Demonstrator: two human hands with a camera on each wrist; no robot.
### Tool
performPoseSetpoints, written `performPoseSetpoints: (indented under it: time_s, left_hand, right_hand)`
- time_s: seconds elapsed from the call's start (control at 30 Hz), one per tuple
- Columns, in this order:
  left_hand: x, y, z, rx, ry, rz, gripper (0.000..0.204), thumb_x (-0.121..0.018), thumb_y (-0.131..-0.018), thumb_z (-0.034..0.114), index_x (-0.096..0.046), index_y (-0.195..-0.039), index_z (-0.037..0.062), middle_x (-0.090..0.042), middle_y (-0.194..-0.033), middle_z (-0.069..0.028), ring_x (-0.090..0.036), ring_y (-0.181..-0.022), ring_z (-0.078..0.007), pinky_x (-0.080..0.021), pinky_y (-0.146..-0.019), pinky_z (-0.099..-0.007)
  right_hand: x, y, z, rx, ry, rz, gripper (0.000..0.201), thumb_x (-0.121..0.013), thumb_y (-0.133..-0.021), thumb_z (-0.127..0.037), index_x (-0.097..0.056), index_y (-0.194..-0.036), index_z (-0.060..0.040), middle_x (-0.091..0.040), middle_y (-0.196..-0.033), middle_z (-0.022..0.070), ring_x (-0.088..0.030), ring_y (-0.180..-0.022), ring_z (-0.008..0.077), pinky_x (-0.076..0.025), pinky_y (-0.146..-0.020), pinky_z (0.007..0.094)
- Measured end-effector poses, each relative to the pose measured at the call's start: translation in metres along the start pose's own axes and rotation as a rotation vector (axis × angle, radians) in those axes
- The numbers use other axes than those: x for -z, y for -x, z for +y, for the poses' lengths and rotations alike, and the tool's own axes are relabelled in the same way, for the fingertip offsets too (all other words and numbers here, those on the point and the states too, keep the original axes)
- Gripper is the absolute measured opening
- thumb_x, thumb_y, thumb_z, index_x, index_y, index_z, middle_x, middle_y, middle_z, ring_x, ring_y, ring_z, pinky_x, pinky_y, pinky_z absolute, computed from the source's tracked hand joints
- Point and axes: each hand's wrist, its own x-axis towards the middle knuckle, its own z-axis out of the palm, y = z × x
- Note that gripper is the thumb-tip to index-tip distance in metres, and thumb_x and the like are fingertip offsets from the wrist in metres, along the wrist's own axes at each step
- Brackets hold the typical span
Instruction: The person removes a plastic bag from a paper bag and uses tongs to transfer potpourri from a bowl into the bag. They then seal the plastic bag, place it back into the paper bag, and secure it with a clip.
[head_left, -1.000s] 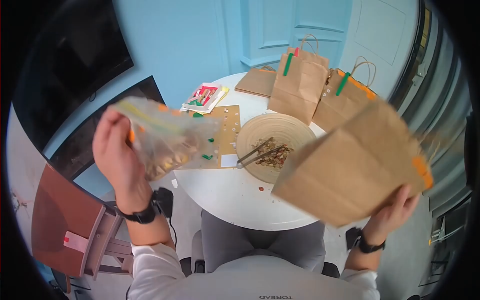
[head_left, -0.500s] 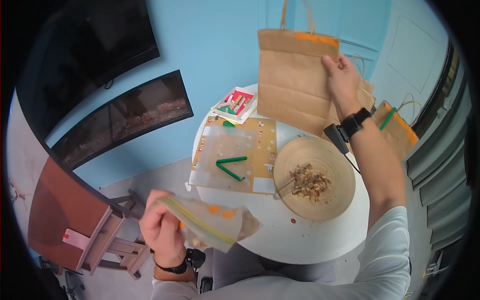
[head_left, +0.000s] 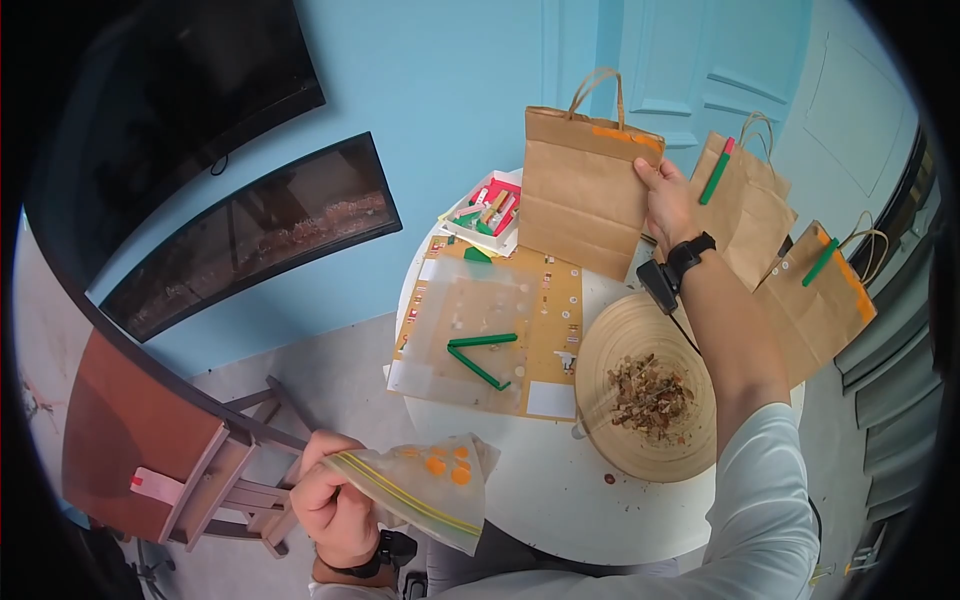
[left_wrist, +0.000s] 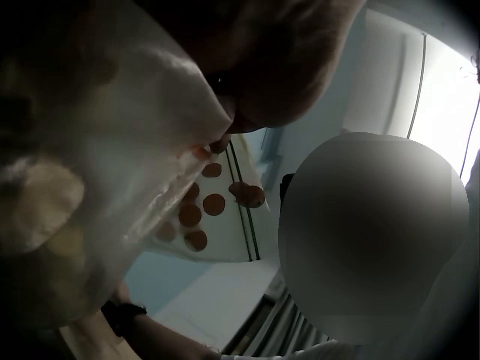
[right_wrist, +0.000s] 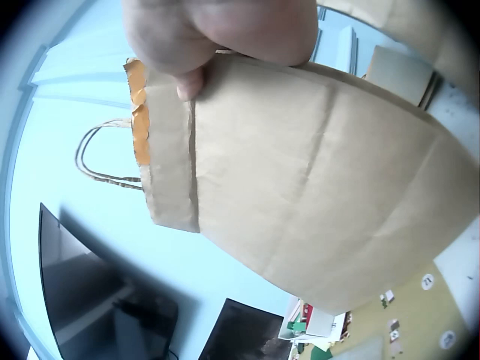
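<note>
My left hand [head_left: 335, 500] pinches a clear zip bag [head_left: 435, 480] by its top edge, low in front of my lap. Orange dots and a yellow-green zip strip show on the bag; in the left wrist view pale pieces [left_wrist: 49, 199] appear inside it. At the back of the table my right hand [head_left: 668, 205] grips a brown paper bag [head_left: 585, 190] by its upper right side, thumb on the front face. This bag is upright, with twisted handles [head_left: 598, 95] and an orange strip [right_wrist: 140, 112] along its top.
A round wooden plate [head_left: 600, 400] with dry bits stands on the white table [head_left: 560, 510]. Left of it lie a patterned mat [head_left: 560, 340], a translucent sheet [head_left: 450, 310] and green clips [head_left: 480, 340]. Behind are a white tray [head_left: 505, 235] and two paper bags [head_left: 745, 210] [head_left: 810, 320] with clips.
The paper bag went from the near right, tilted, up to the back of the table, upright, in my right hand. My left hand lowered the zip bag toward my lap.
</note>
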Motion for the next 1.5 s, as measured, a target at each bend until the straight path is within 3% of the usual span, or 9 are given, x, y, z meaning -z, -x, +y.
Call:
performPoseSetpoints:
  time_s: [0.33, 0.53, 0.77, 0.8, 0.9, 1.0, 1.17, 1.43, 1.5]
  left_hand:
    - [-0.010, -0.003, 0.013, -0.095, -0.020, -0.172, 0.014, -0.064, -0.079, -0.002, -0.074, -0.090, -0.0037, -0.069, -0.094, -0.0151, -0.062, -0.077, -0.0205, -0.048, -0.069, -0.0295]
    - [-0.026, -0.018, 0.044, -0.210, -0.042, -0.380, 0.021, -0.066, -0.076, -0.010, -0.076, -0.093, -0.0036, -0.069, -0.094, -0.0154, -0.065, -0.078, -0.0217, -0.052, -0.068, -0.0296]
    - [-0.066, -0.029, 0.091, -0.256, -0.034, -0.680, 0.021, -0.068, -0.080, -0.011, -0.077, -0.096, -0.0017, -0.072, -0.093, -0.0141, -0.070, -0.074, -0.0236, -0.055, -0.065, -0.0305]
    - [-0.077, -0.029, 0.095, -0.263, -0.031, -0.726, 0.021, -0.068, -0.081, -0.011, -0.077, -0.097, -0.0012, -0.072, -0.093, -0.0135, -0.070, -0.073, -0.0237, -0.055, -0.064, -0.0307]
    - [-0.108, -0.016, 0.102, -0.260, 0.003, -0.793, 0.027, -0.069, -0.085, -0.010, -0.078, -0.107, 0.0023, -0.073, -0.091, -0.0125, -0.071, -0.074, -0.0261, -0.056, -0.064, -0.0327]
    - [-0.139, 0.002, 0.103, -0.333, 0.063, -0.850, 0.030, -0.070, -0.087, -0.009, -0.077, -0.113, 0.0042, -0.073, -0.094, -0.0131, -0.072, -0.077, -0.0296, -0.057, -0.066, -0.0349]
    - [-0.161, 0.031, 0.096, -0.485, 0.006, -0.872, 0.024, -0.069, -0.090, -0.009, -0.076, -0.110, 0.0011, -0.076, -0.098, -0.0109, -0.073, -0.081, -0.0270, -0.056, -0.069, -0.0320]
    - [-0.169, 0.037, 0.119, -0.204, -0.001, -0.906, 0.008, -0.072, -0.096, 0.004, -0.074, -0.103, 0.0023, -0.073, -0.090, -0.0099, -0.069, -0.075, -0.0268, -0.054, -0.066, -0.0343]
    - [-0.174, 0.039, 0.110, -0.327, -0.073, -0.922, 0.009, -0.073, -0.096, 0.007, -0.074, -0.103, 0.0012, -0.072, -0.087, -0.0106, -0.068, -0.072, -0.0249, -0.053, -0.065, -0.0336]
  right_hand:
    - [0.024, 0.016, -0.022, 0.085, 0.268, 0.033, 0.091, -0.092, -0.083, -0.020, -0.041, -0.153, 0.0030, -0.056, -0.144, 0.0137, -0.057, -0.127, 0.0190, -0.048, -0.109, 0.0320]
    - [0.042, 0.038, -0.065, 0.244, 0.508, 0.121, 0.083, -0.089, -0.087, -0.028, -0.046, -0.150, 0.0026, -0.056, -0.138, 0.0122, -0.056, -0.125, 0.0206, -0.046, -0.111, 0.0330]
    - [0.035, 0.240, -0.170, 0.265, 0.294, -0.150, 0.047, -0.080, -0.095, -0.021, -0.059, -0.132, -0.0011, -0.060, -0.129, 0.0058, -0.056, -0.118, 0.0133, -0.046, -0.103, 0.0268]
    - [0.037, 0.282, -0.183, 0.136, 0.230, -0.254, 0.050, -0.081, -0.094, -0.026, -0.060, -0.131, -0.0011, -0.060, -0.128, 0.0057, -0.056, -0.120, 0.0151, -0.045, -0.104, 0.0293]
    - [0.039, 0.374, -0.193, 0.298, 0.388, -0.510, 0.094, -0.088, -0.079, -0.058, -0.055, -0.143, 0.0024, -0.059, -0.143, 0.0151, -0.053, -0.135, 0.0305, -0.038, -0.116, 0.0434]
    - [0.033, 0.420, -0.193, 0.293, 0.556, -0.321, 0.059, -0.087, -0.090, -0.030, -0.063, -0.135, -0.0006, -0.068, -0.130, 0.0123, -0.064, -0.116, 0.0234, -0.049, -0.102, 0.0367]
    - [0.069, 0.432, -0.170, -0.018, 0.283, 0.054, 0.012, -0.076, -0.098, -0.008, -0.075, -0.106, 0.0013, -0.076, -0.099, 0.0056, -0.067, -0.090, 0.0106, -0.054, -0.081, 0.0268]
    - [0.079, 0.427, -0.168, -0.053, 0.221, -0.025, 0.007, -0.077, -0.096, -0.002, -0.076, -0.102, 0.0020, -0.078, -0.095, 0.0070, -0.069, -0.086, 0.0100, -0.056, -0.080, 0.0249]
    - [0.077, 0.425, -0.166, -0.073, 0.215, -0.031, 0.007, -0.078, -0.095, -0.003, -0.076, -0.100, 0.0023, -0.078, -0.095, 0.0073, -0.069, -0.086, 0.0098, -0.056, -0.081, 0.0249]
